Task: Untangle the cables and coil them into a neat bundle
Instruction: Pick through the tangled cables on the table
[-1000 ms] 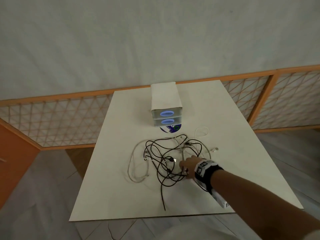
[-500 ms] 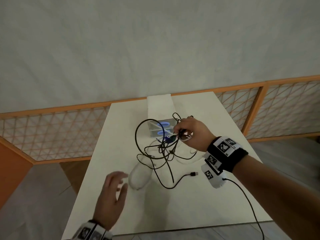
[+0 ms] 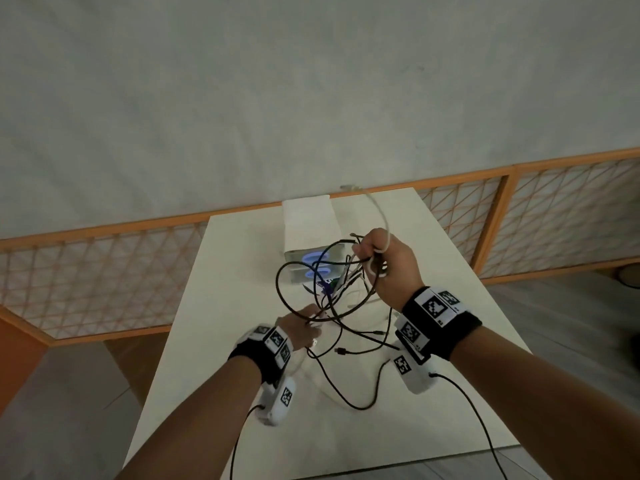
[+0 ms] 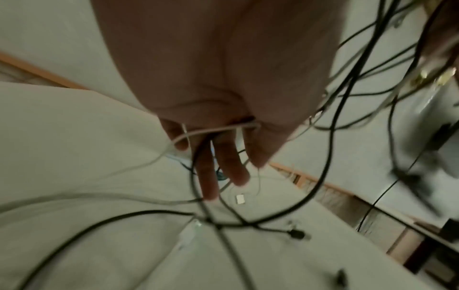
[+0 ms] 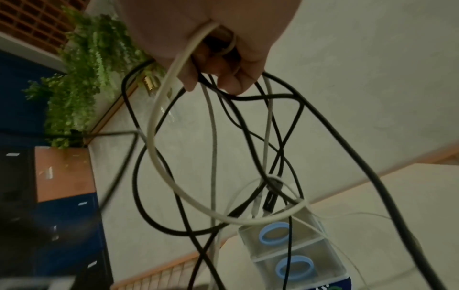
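A tangle of black and white cables (image 3: 341,287) hangs over the white table (image 3: 242,271). My right hand (image 3: 375,261) grips the top of the tangle in a fist, raised in front of the drawer box. In the right wrist view the curled fingers (image 5: 216,78) close round several strands, and a white cable (image 5: 150,137) loops below them. One white end (image 3: 349,186) sticks up above the fist. My left hand (image 3: 304,323) is lower, its straight fingers (image 4: 223,170) pushed in among the hanging strands. A black plug (image 3: 341,350) lies on the table.
A small white drawer box (image 3: 308,226) with two blue ring handles (image 5: 293,255) stands at the table's far middle, just behind the cables. An orange lattice fence (image 3: 104,265) runs behind the table. A green plant (image 5: 82,68) shows in the right wrist view.
My right hand has lifted the tangle off the table and holds it higher. My left hand has come up from the near left edge into the hanging cables.
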Available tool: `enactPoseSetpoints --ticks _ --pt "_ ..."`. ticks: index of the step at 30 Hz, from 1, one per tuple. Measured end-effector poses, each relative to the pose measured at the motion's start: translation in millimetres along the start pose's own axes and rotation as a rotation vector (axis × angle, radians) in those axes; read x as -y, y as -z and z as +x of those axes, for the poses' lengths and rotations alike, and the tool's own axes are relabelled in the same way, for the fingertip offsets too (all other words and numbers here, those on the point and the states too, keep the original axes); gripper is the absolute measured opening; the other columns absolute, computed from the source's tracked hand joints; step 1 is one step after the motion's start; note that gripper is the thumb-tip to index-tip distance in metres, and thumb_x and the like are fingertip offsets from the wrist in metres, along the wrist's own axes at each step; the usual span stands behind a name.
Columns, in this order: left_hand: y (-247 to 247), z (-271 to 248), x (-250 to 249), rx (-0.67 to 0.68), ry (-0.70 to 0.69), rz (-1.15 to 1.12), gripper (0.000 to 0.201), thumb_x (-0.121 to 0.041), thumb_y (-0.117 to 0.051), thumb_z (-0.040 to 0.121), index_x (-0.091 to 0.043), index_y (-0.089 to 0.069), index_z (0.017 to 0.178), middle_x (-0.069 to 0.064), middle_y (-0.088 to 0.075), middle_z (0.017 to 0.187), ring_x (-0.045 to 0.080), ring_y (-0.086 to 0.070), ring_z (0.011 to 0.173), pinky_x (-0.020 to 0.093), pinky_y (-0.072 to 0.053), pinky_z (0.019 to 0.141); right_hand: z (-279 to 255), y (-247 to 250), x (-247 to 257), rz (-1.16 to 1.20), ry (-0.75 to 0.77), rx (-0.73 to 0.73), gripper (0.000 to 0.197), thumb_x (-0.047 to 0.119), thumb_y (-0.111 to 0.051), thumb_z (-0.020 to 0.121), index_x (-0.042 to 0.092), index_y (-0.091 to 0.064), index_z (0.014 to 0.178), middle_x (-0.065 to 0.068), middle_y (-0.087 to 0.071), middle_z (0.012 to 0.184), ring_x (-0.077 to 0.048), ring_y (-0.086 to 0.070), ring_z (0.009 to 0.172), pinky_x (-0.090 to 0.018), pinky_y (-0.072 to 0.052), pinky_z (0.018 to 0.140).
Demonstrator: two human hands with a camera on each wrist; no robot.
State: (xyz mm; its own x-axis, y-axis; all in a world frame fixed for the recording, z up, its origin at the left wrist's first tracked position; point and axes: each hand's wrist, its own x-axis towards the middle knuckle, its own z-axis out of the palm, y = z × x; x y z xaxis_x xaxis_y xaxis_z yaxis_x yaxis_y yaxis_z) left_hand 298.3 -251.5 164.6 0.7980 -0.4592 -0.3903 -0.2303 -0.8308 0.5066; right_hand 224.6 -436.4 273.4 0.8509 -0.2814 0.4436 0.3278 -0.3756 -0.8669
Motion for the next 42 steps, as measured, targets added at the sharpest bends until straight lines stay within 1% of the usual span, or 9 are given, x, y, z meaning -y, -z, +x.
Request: enactPoseSetpoints --ticks 4,9,12,16,23,26,30,36,42 --pt "8.4 8.1 41.2 -0.177 0.117 -0.052 0.014 -0.036 -0.05 0.093 -0.034 -0.052 0.079 -0.001 -0.06 0.074 0.025 -0.063 0.081 0.031 -0.046 0.082 7.2 8.8 -2.9 0.183 -0.152 -0.141 0.036 -0.016 -0.041 0.083 0.014 -0.046 0.064 0.014 -0.046 0.058 -0.002 -0.047 0.06 -0.013 -0.037 0.063" --pt "47.2 -1.1 46.9 -0.281 0.165 -0.253 0.014 -0.017 -0.052 0.094 -0.01 -0.061 0.087 0.008 -0.049 0.074 0.025 -0.052 0.065 0.022 -0.047 0.052 -9.1 13.4 -43.4 -0.336 -0.151 -0.051 0.027 -0.008 -0.052 0.079 0.018 -0.05 0.087 -0.002 -0.052 0.087 -0.016 -0.051 0.08 -0.021 -0.041 0.067" --pt "73.3 -5.9 29.4 -0.41 0.079 -0.383 0.034 -0.003 -0.063 0.082 -0.014 -0.054 0.113 0.007 -0.036 0.106 0.019 -0.044 0.092 0.025 -0.041 0.075 -28.4 10.3 -70.1 -0.77 -0.125 0.408 0.044 0.01 -0.065 0.078 0.014 -0.047 0.118 -0.009 -0.046 0.125 -0.035 -0.046 0.117 -0.04 -0.043 0.09" --pt "105.6 -18.3 -10.5 -0.363 -0.016 -0.858 0.031 0.014 -0.044 0.082 -0.011 -0.056 0.095 0.008 -0.047 0.092 0.012 -0.041 0.055 0.02 -0.033 0.043 -36.2 6.7 -74.4 -1.067 -0.445 1.025 0.117 0.013 -0.081 0.065 0.039 -0.003 0.148 -0.011 0.014 0.157 -0.041 -0.02 0.14 -0.048 -0.04 0.104" --pt "113.8 -47.0 -67.7 -0.025 -0.164 -0.942 0.027 0.015 -0.039 0.083 -0.006 -0.055 0.089 0.009 -0.051 0.075 0.006 -0.033 0.04 0.018 -0.023 0.039 -6.9 -21.6 -13.8 -0.561 -0.01 0.29 0.079 0.02 -0.064 0.082 0.031 -0.018 0.145 -0.012 -0.013 0.152 -0.03 -0.054 0.108 -0.036 -0.047 0.092" --pt "102.9 -52.5 -79.2 0.016 -0.217 -0.819 0.031 0.017 -0.04 0.08 -0.01 -0.055 0.084 0.008 -0.056 0.079 0.005 -0.039 0.041 0.018 -0.025 0.041 4.7 -37.0 6.0 -0.473 -0.016 0.415 0.06 0.022 -0.058 0.087 0.025 -0.031 0.139 -0.015 -0.041 0.136 -0.028 -0.052 0.112 -0.035 -0.047 0.091" --pt "97.9 -53.4 -67.7 -0.101 -0.258 -0.818 0.034 0.017 -0.042 0.081 -0.015 -0.052 0.086 0.007 -0.069 0.09 0.006 -0.04 0.044 0.018 -0.031 0.044 8.9 -31.3 14.9 -0.483 -0.043 0.493 0.02 0.019 -0.041 0.098 0.019 -0.051 0.082 0.002 -0.052 0.07 -0.021 -0.049 0.071 -0.022 -0.035 0.056" --pt "82.0 -45.5 -7.5 -0.245 -0.223 -0.556 0.011 -0.005 -0.051 0.093 -0.01 -0.058 0.087 0.0 -0.066 0.08 0.007 -0.045 0.045 0.02 -0.036 0.049 19.8 -2.9 -1.6 0.208 -0.583 0.03 0.032 0.036 -0.04 0.093 0.012 -0.056 0.079 -0.011 -0.055 0.066 -0.031 -0.063 0.072 -0.045 -0.055 0.06" --pt "68.8 -48.0 51.2 -0.184 0.019 -0.757 0.039 -0.037 -0.048 0.096 -0.01 -0.059 0.069 0.004 -0.065 0.059 0.016 -0.058 0.057 0.026 -0.045 0.06 17.1 24.9 -17.7 0.427 -0.695 -0.337 0.033 0.028 -0.038 0.1 0.004 -0.056 0.084 -0.014 -0.051 0.064 -0.031 -0.065 0.067 -0.052 -0.058 0.057"
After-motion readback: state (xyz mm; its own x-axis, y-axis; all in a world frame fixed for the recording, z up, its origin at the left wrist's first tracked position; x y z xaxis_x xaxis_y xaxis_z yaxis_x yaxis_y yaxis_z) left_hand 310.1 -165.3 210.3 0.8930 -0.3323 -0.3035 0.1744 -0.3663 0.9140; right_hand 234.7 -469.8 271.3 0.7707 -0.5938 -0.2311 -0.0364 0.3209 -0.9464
